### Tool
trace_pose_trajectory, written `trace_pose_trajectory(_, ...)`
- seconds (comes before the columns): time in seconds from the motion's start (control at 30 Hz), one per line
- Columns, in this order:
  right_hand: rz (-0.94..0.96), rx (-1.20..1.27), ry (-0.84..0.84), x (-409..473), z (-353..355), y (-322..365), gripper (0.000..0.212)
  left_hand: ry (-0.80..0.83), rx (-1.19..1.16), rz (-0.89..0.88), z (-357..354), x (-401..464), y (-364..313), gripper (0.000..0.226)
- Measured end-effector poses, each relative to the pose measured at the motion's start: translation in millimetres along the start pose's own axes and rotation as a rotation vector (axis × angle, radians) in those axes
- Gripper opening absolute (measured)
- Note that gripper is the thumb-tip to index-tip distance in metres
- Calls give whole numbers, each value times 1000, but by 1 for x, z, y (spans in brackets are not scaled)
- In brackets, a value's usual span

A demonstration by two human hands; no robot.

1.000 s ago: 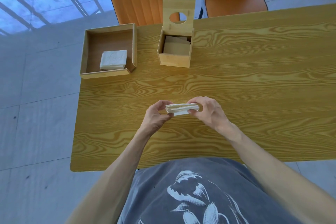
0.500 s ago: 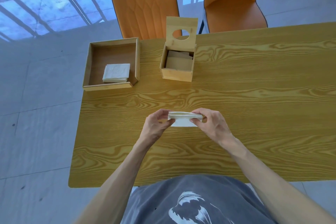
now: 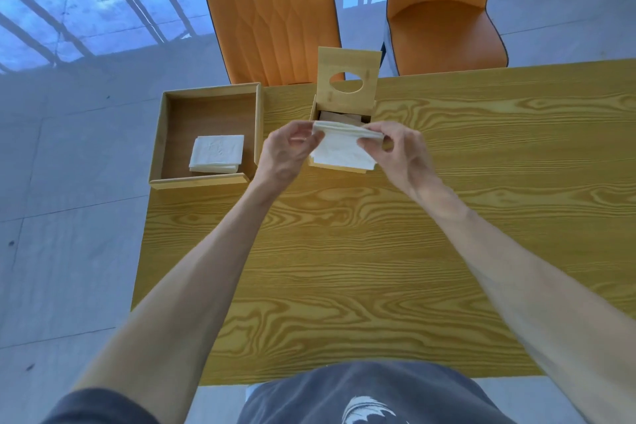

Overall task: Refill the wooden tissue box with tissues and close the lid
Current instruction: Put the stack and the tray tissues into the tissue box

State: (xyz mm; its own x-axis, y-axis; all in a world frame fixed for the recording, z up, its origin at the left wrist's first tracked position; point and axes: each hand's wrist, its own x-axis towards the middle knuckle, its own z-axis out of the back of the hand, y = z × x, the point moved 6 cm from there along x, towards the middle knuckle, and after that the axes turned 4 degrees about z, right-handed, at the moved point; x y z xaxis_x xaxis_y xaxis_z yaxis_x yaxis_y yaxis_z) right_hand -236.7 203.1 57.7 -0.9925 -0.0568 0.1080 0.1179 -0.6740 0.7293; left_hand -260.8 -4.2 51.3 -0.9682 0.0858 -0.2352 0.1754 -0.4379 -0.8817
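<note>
A wooden tissue box stands at the far side of the table, its lid with an oval hole raised upright. Both hands hold a folded stack of white tissues just above the box's opening, covering most of it. My left hand pinches the stack's left end and my right hand pinches its right end. Part of the box's inside shows behind the stack.
An open wooden tray sits left of the box with another stack of white tissues in it. Two orange chairs stand behind the table. The table's left edge is close to the tray.
Both hands have carried the tissue stack away from my body, from the middle of the table up to the open box. The camera has tilted forward.
</note>
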Motion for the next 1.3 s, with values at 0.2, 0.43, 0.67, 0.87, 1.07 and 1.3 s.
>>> trace_pose_trajectory(0.2, -55, -37, -72, 34, -4, 0, 25, -86, -11, 41, 4, 37, -5, 33)
trace_pose_trajectory(0.43, -207, -74, -106, 38, -18, -15, 22, -126, 64, 117, -1, 44, 4, 30)
trace_pose_trajectory(0.67, -208, -145, -54, 44, -25, -17, 26, -163, 192, 152, 0, 37, 7, 26)
trace_pose_trajectory(0.87, -161, -248, 39, 52, -22, -15, 28, -204, 290, 182, -3, 33, 5, 29)
trace_pose_trajectory(1.07, -104, -402, 55, 61, -27, -13, 29, -247, 384, 216, -9, 39, 10, 28)
trace_pose_trajectory(1.3, -71, -467, 59, 64, -34, -14, 33, -284, 450, 204, -15, 41, 13, 30)
